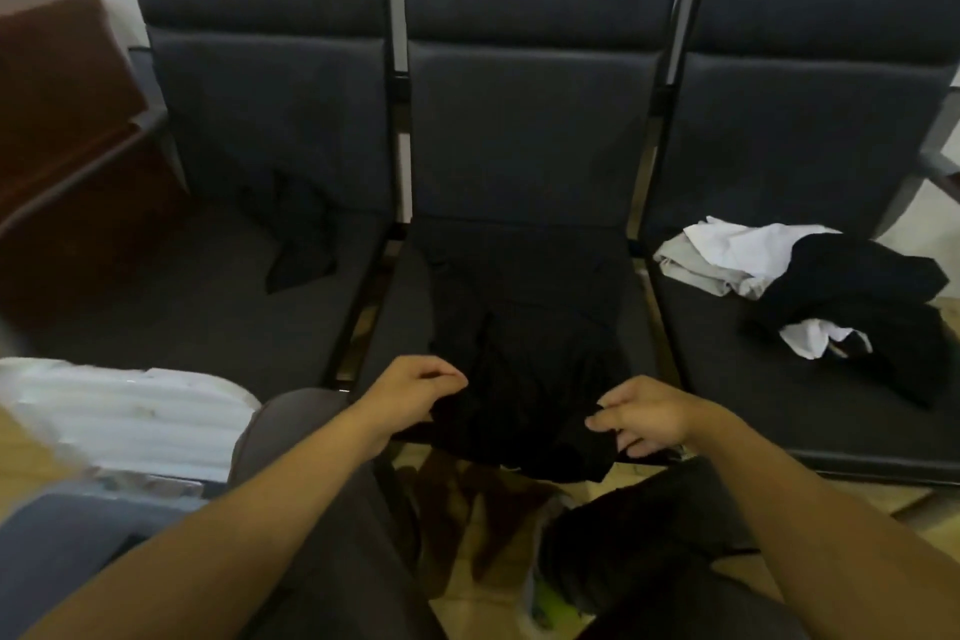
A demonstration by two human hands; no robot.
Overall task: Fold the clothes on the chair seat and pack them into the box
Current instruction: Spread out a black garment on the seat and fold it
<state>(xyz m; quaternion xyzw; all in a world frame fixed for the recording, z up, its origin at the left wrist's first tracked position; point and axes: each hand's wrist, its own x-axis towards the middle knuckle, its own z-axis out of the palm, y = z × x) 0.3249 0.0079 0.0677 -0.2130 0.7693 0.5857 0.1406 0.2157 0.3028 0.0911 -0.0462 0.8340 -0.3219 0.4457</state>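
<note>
While a black garment (524,327) lies spread on the middle chair seat (400,307), the left hand (415,392) and right hand (641,413) each pinch its near hem.

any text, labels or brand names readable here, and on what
None can be read.
Black garment on the middle seat, held at its near edge by the left hand and right hand: no print or tag shows.
Clothes pile on the right seat: no lettering shows.
White box at the left: blurred, nothing legible.
</note>
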